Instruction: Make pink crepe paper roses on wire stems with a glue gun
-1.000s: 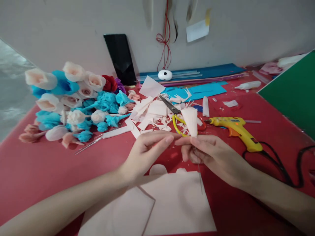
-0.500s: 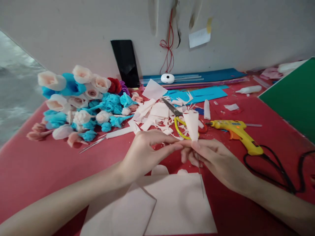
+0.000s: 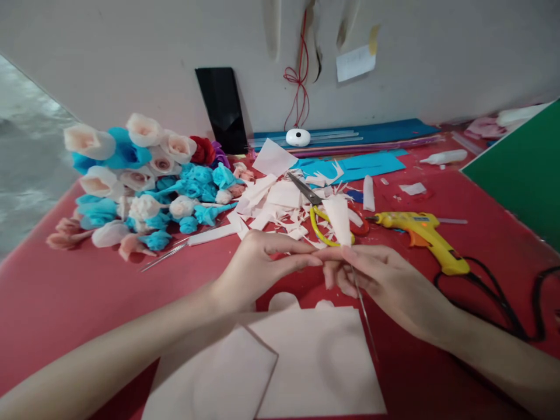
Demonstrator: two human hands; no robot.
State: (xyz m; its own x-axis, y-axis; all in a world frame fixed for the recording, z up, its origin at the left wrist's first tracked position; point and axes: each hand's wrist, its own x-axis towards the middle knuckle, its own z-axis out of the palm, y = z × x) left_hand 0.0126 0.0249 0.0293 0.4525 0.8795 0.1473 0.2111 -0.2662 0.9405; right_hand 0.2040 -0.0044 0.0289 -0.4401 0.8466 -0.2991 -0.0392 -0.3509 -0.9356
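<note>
Between its thumb and fingers, my right hand [image 3: 385, 277] pinches the base of a pale pink paper cone [image 3: 338, 219]. A thin wire [image 3: 364, 309] runs down from the cone, below the fingers. My left hand [image 3: 258, 265] is beside it, thumb and forefinger drawn together, their tips close to the right fingertips; anything between them is too small to make out. Large pale paper sheets [image 3: 315, 361] lie on the red table under the wrists. Scissors with yellow and red handles [image 3: 321, 224] lie just behind the cone.
Paper flowers [image 3: 144, 181] crowd the back left. Paper scraps [image 3: 280, 198] lie in the middle. A yellow glue gun [image 3: 426, 233] with a black cord is at the right, near a green board [image 3: 520, 175]. A black phone [image 3: 223, 111] leans on the wall.
The lower end of the wire has swung to the right, and the cone now tilts a little more to the left at its top. Both hands stay nearly in place.
</note>
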